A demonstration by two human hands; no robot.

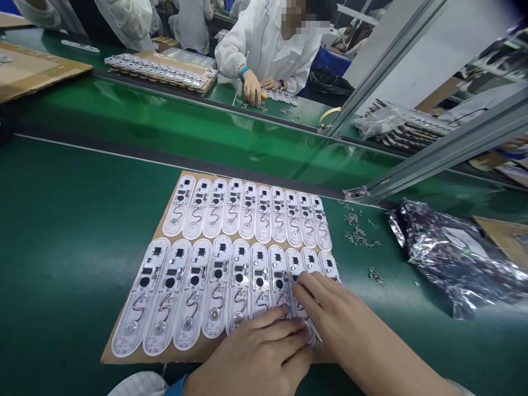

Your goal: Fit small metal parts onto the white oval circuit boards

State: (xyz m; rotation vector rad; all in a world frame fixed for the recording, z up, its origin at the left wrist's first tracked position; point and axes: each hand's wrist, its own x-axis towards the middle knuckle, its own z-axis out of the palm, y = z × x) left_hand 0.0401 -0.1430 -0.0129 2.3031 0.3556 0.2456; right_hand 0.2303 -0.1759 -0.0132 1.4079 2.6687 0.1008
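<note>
Two rows of white, round-ended plastic housings with circuit boards (194,280) lie on a cardboard sheet (193,356). Each carries a black chip, a black round part, thin red and dark wires and a small disc near its lower end. My left hand (264,352) rests over the lower ends of housings in the front row, its fingers stretched out and somewhat apart. Beside it, my right hand (330,308) bends over the housings at the right end of that row, fingers drawn together and pointing down. Its fingertips are partly hidden, so what they pinch cannot be made out.
Loose small screws (357,231) lie on the green table right of the cardboard. Farther right is a crumpled silvery plastic bag (457,253). A metal frame post (396,170) rises at the right. Across the green divider, a co-worker's hand (251,87) works near similar parts.
</note>
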